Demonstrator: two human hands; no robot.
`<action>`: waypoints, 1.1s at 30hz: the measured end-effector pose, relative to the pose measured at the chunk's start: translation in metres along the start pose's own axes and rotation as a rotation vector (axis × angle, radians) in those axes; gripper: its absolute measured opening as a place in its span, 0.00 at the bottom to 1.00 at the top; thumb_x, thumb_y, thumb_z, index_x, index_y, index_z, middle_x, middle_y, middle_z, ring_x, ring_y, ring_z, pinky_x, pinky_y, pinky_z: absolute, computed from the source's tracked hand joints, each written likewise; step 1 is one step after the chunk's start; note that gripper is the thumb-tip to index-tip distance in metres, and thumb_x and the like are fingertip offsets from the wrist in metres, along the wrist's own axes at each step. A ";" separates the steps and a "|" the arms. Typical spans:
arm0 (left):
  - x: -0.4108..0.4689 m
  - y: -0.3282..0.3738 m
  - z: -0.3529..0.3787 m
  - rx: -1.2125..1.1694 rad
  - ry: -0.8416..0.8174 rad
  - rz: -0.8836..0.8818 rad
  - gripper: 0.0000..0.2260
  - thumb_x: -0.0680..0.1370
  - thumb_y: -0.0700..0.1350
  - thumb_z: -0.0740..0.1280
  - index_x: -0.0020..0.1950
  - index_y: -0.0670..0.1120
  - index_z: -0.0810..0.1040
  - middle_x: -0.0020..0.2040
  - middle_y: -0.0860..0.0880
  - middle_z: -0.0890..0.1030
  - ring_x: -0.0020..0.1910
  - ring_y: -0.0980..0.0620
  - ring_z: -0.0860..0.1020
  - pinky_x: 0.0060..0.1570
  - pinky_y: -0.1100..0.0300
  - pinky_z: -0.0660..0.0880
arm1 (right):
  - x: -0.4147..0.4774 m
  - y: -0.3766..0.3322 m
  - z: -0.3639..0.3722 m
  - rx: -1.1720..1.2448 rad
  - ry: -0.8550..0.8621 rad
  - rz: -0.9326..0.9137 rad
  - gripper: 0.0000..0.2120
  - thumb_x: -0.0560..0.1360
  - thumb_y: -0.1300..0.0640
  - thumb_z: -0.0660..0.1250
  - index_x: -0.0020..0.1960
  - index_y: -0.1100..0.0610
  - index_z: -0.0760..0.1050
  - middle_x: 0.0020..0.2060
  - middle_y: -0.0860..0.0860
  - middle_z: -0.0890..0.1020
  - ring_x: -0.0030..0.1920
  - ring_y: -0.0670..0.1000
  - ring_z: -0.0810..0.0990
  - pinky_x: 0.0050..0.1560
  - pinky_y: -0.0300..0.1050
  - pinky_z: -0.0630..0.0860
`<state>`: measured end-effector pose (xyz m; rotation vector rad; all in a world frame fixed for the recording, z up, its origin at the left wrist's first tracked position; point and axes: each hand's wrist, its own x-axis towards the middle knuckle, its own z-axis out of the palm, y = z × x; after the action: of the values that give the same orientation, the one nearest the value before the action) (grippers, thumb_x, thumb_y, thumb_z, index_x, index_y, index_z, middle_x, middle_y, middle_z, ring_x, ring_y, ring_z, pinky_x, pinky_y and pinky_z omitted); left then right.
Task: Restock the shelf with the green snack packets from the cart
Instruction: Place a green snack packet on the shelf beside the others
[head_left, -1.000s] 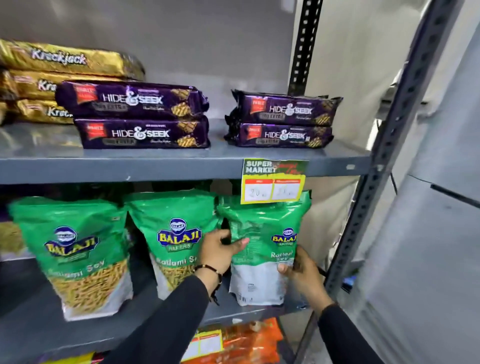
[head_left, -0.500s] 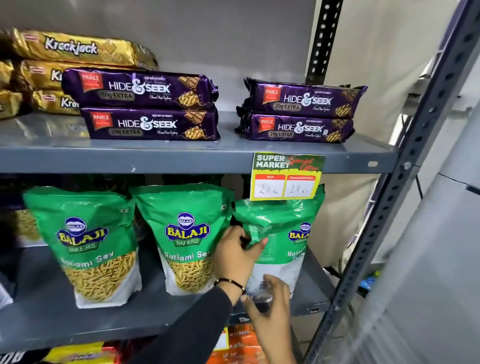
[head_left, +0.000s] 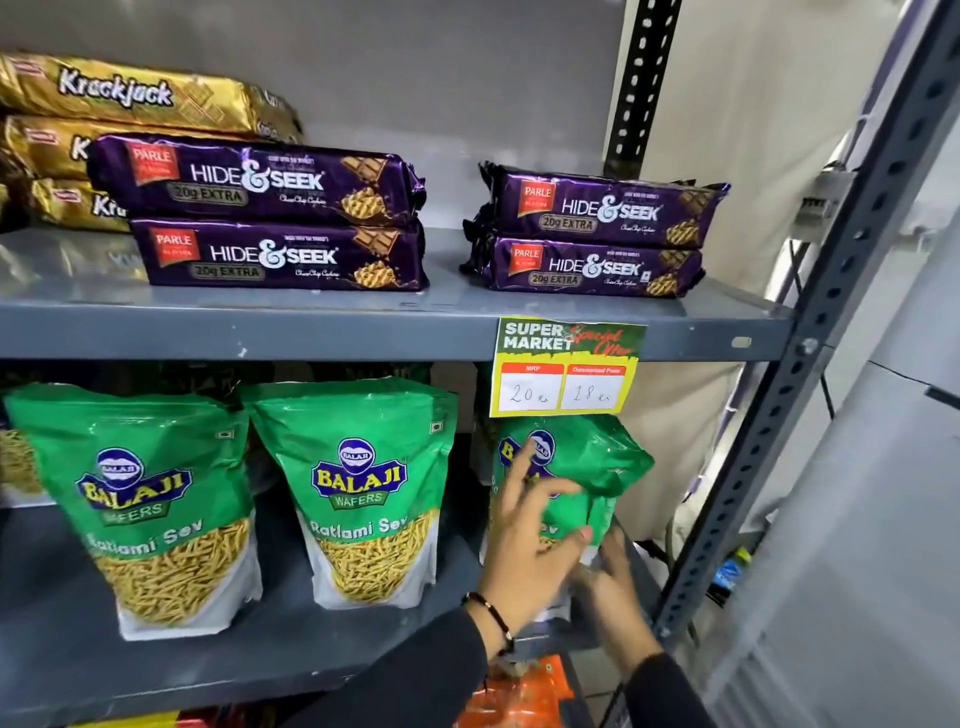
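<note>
Price tag (head_left: 566, 369) overhangs the slot — upright (head_left: 769, 431) blocks right.

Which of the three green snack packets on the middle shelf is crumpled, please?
The rightmost green Balaji packet, under the yellow price tag; both hands touch it, the others stand smooth.

Green packets (head_left: 358, 488) read "Balaji Wafers Ratlami Sev"; purple packs (head_left: 270, 254) "Hide & Seek"; gold packs (head_left: 130, 93) "Krackjack".

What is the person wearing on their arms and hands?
Both arms have long black sleeves that reach the wrists. The left hand has a thin black band around its wrist, like a bracelet or thread. The right hand is bare, with no band showing. There are no gloves, and no rings that I can make out.
</note>
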<state>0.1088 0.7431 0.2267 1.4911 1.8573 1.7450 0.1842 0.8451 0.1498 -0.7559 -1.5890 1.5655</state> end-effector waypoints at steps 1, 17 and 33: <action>0.006 -0.002 -0.003 -0.072 0.064 -0.059 0.17 0.69 0.46 0.70 0.49 0.63 0.67 0.72 0.61 0.54 0.74 0.58 0.54 0.75 0.58 0.53 | 0.007 0.002 -0.009 0.063 -0.042 0.026 0.28 0.57 0.60 0.75 0.56 0.51 0.75 0.60 0.62 0.76 0.58 0.60 0.77 0.60 0.58 0.75; 0.033 -0.049 -0.008 -0.439 0.443 -0.592 0.11 0.75 0.39 0.64 0.57 0.39 0.76 0.55 0.39 0.79 0.52 0.50 0.75 0.53 0.59 0.68 | 0.048 -0.014 -0.018 0.378 0.027 0.159 0.13 0.79 0.62 0.53 0.52 0.55 0.76 0.43 0.46 0.86 0.43 0.48 0.81 0.40 0.43 0.76; -0.044 -0.041 -0.056 -0.433 0.426 -0.611 0.13 0.73 0.30 0.60 0.40 0.49 0.72 0.40 0.50 0.77 0.46 0.45 0.76 0.38 0.62 0.69 | -0.042 -0.007 0.101 0.137 0.350 -0.226 0.18 0.68 0.69 0.61 0.38 0.44 0.73 0.35 0.44 0.77 0.37 0.41 0.74 0.42 0.29 0.70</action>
<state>0.0687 0.6832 0.1876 0.3574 1.6836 2.0346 0.1217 0.7550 0.1568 -0.7042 -1.2517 1.2841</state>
